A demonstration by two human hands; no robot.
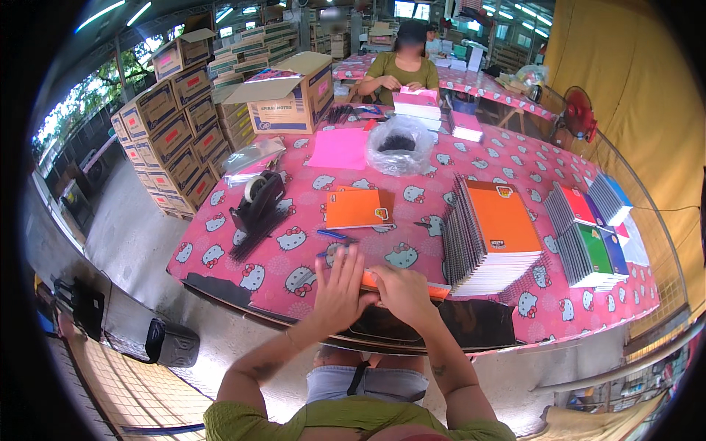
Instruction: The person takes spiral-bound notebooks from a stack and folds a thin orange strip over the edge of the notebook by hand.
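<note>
Fingers: left straight and slightly spread, right bent onto an orange notebook at the table's near edge.
Notebook (440,291) mostly hidden, orange strip showing both sides of right hand (403,295); long axis roughly left–right, along the table edge (471,321). Right hand nearer, over its middle, apparently gripping; left hand (338,289) at its left end, palm down, open, contact unclear. Blue pen (332,234) just beyond left fingertips; tall stack of spiral notebooks (507,217) just right of the strip's end.
</note>
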